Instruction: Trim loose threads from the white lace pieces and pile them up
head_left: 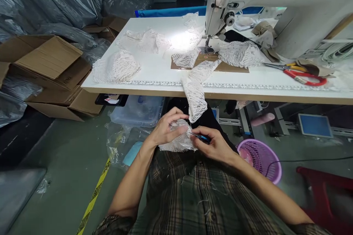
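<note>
A piece of white lace [176,147] lies bunched over my lap, and my left hand [162,129] is closed on it with the thumb on top. Small blue-handled thread snips [203,138] are gripped in my right hand [213,145], their tip touching the lace close to my left thumb. Just above both hands, a white lace strip [195,97] hangs over the table edge. It runs up toward the sewing machine [217,11], where more lace [241,53] lies beside the presser foot.
White lace cups [121,67] are piled on the left of the white table [154,75]. Red-handled scissors [305,77] rest at its right. Cardboard boxes [52,62] stand to the left; a purple basket [264,154] and a red stool [320,191] are on the floor at right.
</note>
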Tool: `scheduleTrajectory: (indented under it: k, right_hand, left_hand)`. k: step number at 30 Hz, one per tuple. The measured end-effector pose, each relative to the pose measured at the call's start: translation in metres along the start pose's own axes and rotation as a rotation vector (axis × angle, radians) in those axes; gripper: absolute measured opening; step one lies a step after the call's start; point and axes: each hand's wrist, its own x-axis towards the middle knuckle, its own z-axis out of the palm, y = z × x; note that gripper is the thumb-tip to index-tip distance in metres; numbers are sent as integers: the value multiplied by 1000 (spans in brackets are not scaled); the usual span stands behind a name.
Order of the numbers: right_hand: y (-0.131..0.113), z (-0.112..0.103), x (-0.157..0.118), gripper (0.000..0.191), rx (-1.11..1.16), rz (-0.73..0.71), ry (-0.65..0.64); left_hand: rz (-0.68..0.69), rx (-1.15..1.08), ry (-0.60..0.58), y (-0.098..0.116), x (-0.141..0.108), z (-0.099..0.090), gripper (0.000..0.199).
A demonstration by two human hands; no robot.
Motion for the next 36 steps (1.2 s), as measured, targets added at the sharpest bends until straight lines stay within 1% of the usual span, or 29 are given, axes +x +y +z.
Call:
scheduleTrajectory:
  k: [2, 3, 5, 7, 9, 11, 12, 14, 18, 20, 24, 27, 29, 33, 36]
  right_hand:
    - [3, -1, 1, 17, 4, 3, 12]
    - [4, -1, 1, 18, 9, 12, 12]
    - [8, -3, 0, 20, 22, 35, 3]
    - [12, -6, 1, 23, 21, 58, 0]
    - [17, -10, 5, 27, -13, 82, 6]
    - [23, -13, 10, 38, -56, 109, 8]
    - [25, -13, 14, 45, -76, 117, 2]
    - [29, -13, 21, 53, -115, 114, -18]
    - [27, -7, 36, 49, -172, 35, -50]
    - [26, -4, 40, 48, -179, 11, -35]
    - [28, -2, 37, 46, -182, 38, 22]
    - [30, -3, 29, 44, -149, 58, -31]
    - [30, -2, 26, 42, -151, 44, -57]
    - [25, 1, 29, 39, -196, -11, -59]
    - [23, 4, 33, 37, -213, -1, -49]
  left_hand:
    - [3, -84, -72, -3, 6, 8, 26]
    - [-1, -113, -79, -3, 7, 12, 23]
    - [-26, -150, -51, -3, 5, 17, 21]
    - [-114, -175, -31, -2, 1, 19, 24]
    - [-254, -181, -38, -2, -5, 19, 25]
    - [-366, -175, -32, -2, -9, 20, 26]
    - [-393, -175, -23, -2, -10, 20, 26]
    - [-410, -183, -13, -1, -12, 20, 25]
    - [-426, -193, 6, -1, -11, 19, 24]
    - [-435, -212, 17, -2, -11, 18, 24]
    - [-478, -271, 33, -5, -14, 16, 27]
    - [-503, -338, 37, -6, -16, 15, 27]
    - [-498, -386, 29, -6, -16, 15, 26]
    - [-494, -402, 45, -5, -14, 16, 24]
    - [-493, -387, 46, -6, -15, 17, 24]
